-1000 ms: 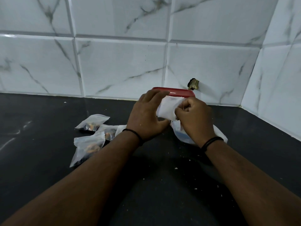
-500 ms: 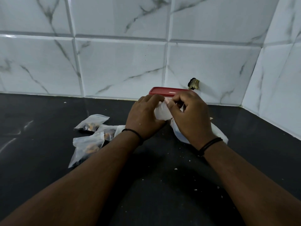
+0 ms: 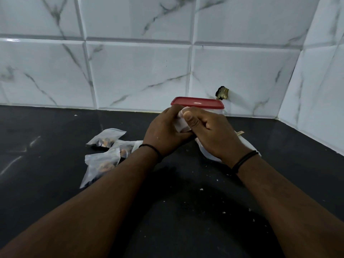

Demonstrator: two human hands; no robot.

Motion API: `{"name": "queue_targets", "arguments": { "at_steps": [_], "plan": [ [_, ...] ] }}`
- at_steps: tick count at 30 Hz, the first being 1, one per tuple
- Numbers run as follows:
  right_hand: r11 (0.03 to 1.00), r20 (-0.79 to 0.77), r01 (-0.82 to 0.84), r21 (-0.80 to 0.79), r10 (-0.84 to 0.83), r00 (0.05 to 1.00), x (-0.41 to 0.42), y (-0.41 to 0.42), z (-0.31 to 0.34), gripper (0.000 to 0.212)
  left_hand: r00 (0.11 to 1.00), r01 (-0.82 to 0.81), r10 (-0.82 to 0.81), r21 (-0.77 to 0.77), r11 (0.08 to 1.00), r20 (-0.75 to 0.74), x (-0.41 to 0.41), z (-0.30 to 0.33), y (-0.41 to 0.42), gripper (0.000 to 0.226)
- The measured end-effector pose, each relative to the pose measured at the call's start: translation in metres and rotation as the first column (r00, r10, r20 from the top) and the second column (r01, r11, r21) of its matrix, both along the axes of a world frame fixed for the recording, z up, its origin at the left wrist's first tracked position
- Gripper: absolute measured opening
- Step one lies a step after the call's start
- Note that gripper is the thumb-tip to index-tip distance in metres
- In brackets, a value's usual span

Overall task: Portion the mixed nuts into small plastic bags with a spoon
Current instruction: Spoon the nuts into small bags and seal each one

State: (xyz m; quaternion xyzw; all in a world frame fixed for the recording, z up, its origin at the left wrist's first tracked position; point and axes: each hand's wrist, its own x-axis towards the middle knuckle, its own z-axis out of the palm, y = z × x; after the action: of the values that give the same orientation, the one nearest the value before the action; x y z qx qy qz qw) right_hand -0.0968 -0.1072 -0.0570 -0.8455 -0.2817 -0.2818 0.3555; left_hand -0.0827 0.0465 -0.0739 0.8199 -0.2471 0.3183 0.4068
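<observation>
Both hands are working one small plastic bag [image 3: 181,123] above the counter [image 3: 167,211], centre-far. Left hand [image 3: 164,132] is cupping it from the left; right hand [image 3: 210,133] is pinching its top edge under the thumb, likely sealing or opening it. Each grip is pressed onto the bag. Filled bags [image 3: 104,151] are lying in a loose pile to the left. A red-lidded container [image 3: 198,103], closed, is standing just behind the hands, partly hidden. More plastic [image 3: 249,148] is lying under the right wrist. No spoon identifiable.

1. Small bag [image 3: 181,123], translucent white, is pinched between both hands.
2. Lid [image 3: 197,102] just behind the grip: red.
3. Filled bags [image 3: 101,161] left of it: clear, orange-brown contents.
4. Countertop [image 3: 55,183]: black, white-flecked.
5. Wall tiles [image 3: 139,71]: white, grey-veined.
</observation>
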Motion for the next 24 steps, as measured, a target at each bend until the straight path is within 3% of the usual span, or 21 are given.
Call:
{"name": "queue_targets", "arguments": {
  "at_steps": [2, 4, 9, 15, 18, 20, 24],
  "plan": [
    [0.999, -0.021, 0.023, -0.032, -0.024, 0.999, -0.003, 0.0, 0.002, 0.076, 1.0, -0.013, 0.013, -0.005, 1.0, -0.007, 0.0, 0.001, 0.002, 0.038],
    [1.0, -0.049, 0.015, 0.002, -0.014, 0.999, -0.004, 0.002, 0.002, 0.073, 1.0, -0.019, 0.019, -0.004, 1.0, -0.012, -0.002, 0.002, 0.003, 0.036],
    [0.996, -0.09, -0.077, 0.043, 0.081, 0.993, -0.003, 0.007, 0.001, 0.091, 1.0, 0.004, -0.003, 0.031, 1.0, -0.021, -0.002, 0.003, 0.002, 0.031],
    [0.994, -0.155, -0.087, 0.064, 0.096, 0.983, 0.001, 0.004, -0.001, 0.1, 0.999, 0.008, -0.011, 0.062, 0.998, 0.044, -0.001, 0.004, 0.002, 0.041],
    [0.989, -0.128, -0.062, 0.135, 0.08, 0.989, -0.008, 0.006, 0.004, 0.068, 0.998, 0.012, -0.018, 0.079, 0.997, 0.067, 0.001, 0.004, 0.003, 0.038],
    [0.996, -0.086, -0.029, 0.08, 0.036, 0.996, -0.009, 0.005, 0.006, 0.058, 0.997, 0.007, -0.015, 0.107, 0.994, 0.079, 0.002, 0.003, 0.004, 0.038],
    [0.999, -0.104, -0.039, -0.005, 0.038, 0.994, 0.0, -0.002, 0.002, 0.097, 0.995, -0.002, -0.01, 0.13, 0.991, 0.095, 0.002, 0.003, 0.008, 0.046]
  ]
}}
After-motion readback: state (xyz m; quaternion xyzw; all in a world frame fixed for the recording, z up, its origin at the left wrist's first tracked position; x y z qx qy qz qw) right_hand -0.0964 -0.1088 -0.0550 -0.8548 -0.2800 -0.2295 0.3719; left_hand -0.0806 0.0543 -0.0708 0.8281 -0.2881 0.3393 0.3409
